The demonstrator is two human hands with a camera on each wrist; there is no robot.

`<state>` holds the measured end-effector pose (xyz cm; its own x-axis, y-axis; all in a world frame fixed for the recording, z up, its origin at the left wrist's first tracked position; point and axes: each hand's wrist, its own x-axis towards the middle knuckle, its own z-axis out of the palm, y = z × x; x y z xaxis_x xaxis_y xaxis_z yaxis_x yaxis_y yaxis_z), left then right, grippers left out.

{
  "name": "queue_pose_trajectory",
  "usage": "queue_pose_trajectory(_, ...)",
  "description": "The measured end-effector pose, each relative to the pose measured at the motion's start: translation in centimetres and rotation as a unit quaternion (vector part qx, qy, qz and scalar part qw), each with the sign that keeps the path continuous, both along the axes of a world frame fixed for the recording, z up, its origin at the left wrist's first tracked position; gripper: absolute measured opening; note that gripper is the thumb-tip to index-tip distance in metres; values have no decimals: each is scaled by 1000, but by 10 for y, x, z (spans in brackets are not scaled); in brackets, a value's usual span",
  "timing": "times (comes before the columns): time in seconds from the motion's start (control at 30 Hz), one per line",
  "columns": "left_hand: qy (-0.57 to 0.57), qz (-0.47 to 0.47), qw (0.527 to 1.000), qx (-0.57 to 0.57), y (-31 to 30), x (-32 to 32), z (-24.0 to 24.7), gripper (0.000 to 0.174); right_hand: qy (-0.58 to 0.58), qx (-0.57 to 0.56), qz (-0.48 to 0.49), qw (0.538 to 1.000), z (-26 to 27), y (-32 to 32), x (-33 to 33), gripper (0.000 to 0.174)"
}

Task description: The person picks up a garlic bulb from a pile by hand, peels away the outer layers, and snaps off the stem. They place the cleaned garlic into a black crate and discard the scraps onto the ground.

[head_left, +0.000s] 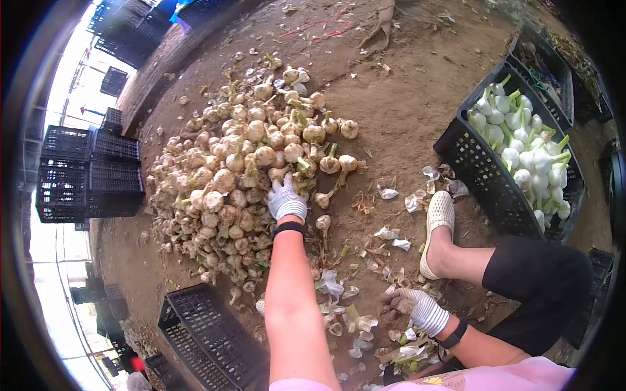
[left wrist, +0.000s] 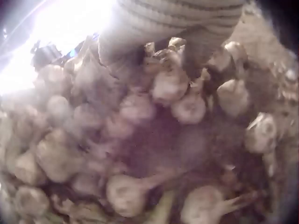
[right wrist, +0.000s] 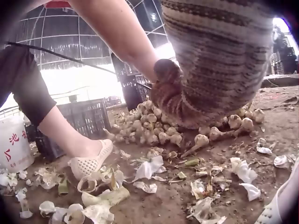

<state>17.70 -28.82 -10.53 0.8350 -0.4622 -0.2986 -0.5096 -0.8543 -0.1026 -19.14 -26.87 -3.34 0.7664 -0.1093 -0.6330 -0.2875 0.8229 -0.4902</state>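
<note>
A large pile of garlic bulbs (head_left: 225, 179) with short stems lies on the dirt floor. My left hand (head_left: 287, 201), in a striped white glove, reaches onto its near right side. Its fingers extend to a dusty garlic bulb (head_left: 279, 174) and touch it; in the left wrist view the striped glove (left wrist: 173, 28) hangs over more bulbs. My right hand (head_left: 424, 314), also gloved and with darkened fingertips, hovers near my leg above peeled skins (head_left: 365, 322). Its fingers hang loosely bent, and no held thing shows; the glove (right wrist: 212, 60) hides its palm in the right wrist view.
A black crate (head_left: 466, 156) of white, trimmed garlic (head_left: 521, 143) stands at the right. Another black crate (head_left: 212, 335) lies at the lower left. My shoe (head_left: 439, 225) is planted between the pile and full crate. Stacked crates (head_left: 91, 173) stand behind the pile; a white bucket (right wrist: 15, 144) is nearby.
</note>
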Motion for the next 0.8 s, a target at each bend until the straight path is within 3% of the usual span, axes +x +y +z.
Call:
queue_pose_trajectory(0.03,-11,-25,998,49,-2,4,1,63,3,-13,11,1000,-1,0,0,30)
queue_pose_trajectory(0.07,-45,-55,997,21,3,12,-15,62,3,-24,22,999,-2,1,1,28)
queue_pose_trajectory(0.17,-33,-24,997,61,14,2,7,60,-6,-68,38,997,-6,0,1,26)
queue_pose_trajectory(0.23,-48,2,999,-2,39,-1,-9,59,8,-100,40,994,-5,0,4,26)
queue_pose_trajectory(0.3,7,54,994,-96,69,-26,-14,61,-4,-62,15,998,-4,-1,3,28)
queue_pose_trajectory(0.37,-48,20,971,-231,96,-63,-14,60,-10,-166,26,986,-10,-3,3,27)
queue_pose_trajectory(0.43,-83,-33,955,-284,111,-114,9,52,17,-218,2,976,-6,-6,7,29)
queue_pose_trajectory(0.5,-10,-50,948,-313,120,-174,58,53,25,-138,-89,986,-11,-4,12,30)
queue_pose_trajectory(0.53,13,-48,954,-294,127,-200,69,59,17,-161,-98,982,-10,-4,13,27)
queue_pose_trajectory(0.63,-2,-140,941,-307,134,-265,116,69,26,-217,-31,975,-5,1,15,24)
queue_pose_trajectory(0.73,25,-151,916,-370,154,-283,134,76,-1,-131,-39,991,18,2,7,25)
queue_pose_trajectory(0.8,50,-129,900,-413,168,-288,136,79,-24,-153,-17,988,25,9,4,25)
